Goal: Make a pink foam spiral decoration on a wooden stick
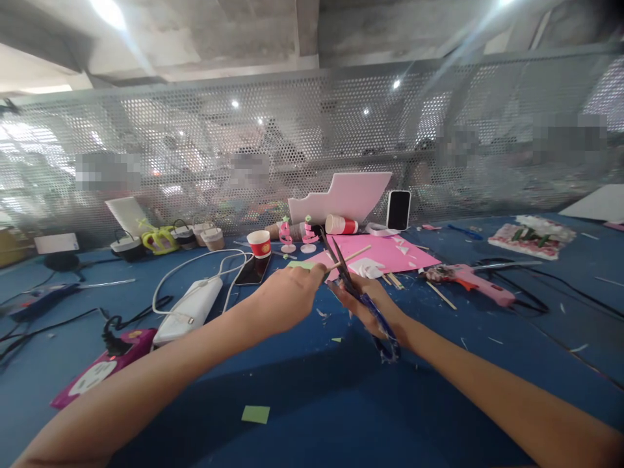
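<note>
My left hand (292, 294) is closed in a pinch on a thin wooden stick (351, 256) that points up and to the right. My right hand (366, 300) is closed round the blue handles of a pair of scissors (348, 281). The scissors' dark blades are spread, and the stick lies between them. Both hands are held above the blue table (312, 403), in front of a pink sheet (385, 255) with white cut-outs on it.
A pink glue gun (470, 276) lies right of the hands. A white power bank (190, 309) with cables and a phone (252, 270) lie to the left. Paper cups (260, 244), small pink figures (297, 235) and a white foam shape (341, 195) stand behind. A green scrap (256, 414) lies near.
</note>
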A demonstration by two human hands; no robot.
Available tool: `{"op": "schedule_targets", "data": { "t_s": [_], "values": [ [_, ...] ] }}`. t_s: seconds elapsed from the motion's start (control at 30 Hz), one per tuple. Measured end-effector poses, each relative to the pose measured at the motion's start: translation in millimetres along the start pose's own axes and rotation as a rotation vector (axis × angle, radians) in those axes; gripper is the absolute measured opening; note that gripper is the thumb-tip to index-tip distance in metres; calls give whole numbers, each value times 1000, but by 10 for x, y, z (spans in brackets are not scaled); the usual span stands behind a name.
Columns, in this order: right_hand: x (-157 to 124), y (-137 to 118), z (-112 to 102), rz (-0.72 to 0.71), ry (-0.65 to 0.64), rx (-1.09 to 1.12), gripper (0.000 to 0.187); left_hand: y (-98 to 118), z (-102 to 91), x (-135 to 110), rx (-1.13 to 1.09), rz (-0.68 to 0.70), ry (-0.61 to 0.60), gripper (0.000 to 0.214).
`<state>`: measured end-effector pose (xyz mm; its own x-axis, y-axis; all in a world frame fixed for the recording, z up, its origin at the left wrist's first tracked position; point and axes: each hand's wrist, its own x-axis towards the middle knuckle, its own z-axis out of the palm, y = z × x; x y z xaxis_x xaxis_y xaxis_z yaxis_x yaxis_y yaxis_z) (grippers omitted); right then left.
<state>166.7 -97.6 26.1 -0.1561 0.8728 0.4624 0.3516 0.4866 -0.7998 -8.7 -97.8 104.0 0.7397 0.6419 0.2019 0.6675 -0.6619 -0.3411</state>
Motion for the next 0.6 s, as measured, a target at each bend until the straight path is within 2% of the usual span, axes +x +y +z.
{"op": "schedule_targets", "data": {
  "t_s": [0.1, 0.27, 0.47, 0.6],
  "values": [
    [13, 25, 8, -8, 10, -11, 34, 12, 10, 9, -8, -10, -57, 40],
    [31, 27, 5, -59, 22, -50, 26, -2, 30, 25, 5, -37, -44, 40],
    [30, -35, -29, -84, 37, -184, 18, -49, 69, 41, 1, 2, -23, 41],
    [40, 15, -60, -135, 42, -272, 16, -24, 81, 44, 17, -28, -9, 41]
  ]
}}
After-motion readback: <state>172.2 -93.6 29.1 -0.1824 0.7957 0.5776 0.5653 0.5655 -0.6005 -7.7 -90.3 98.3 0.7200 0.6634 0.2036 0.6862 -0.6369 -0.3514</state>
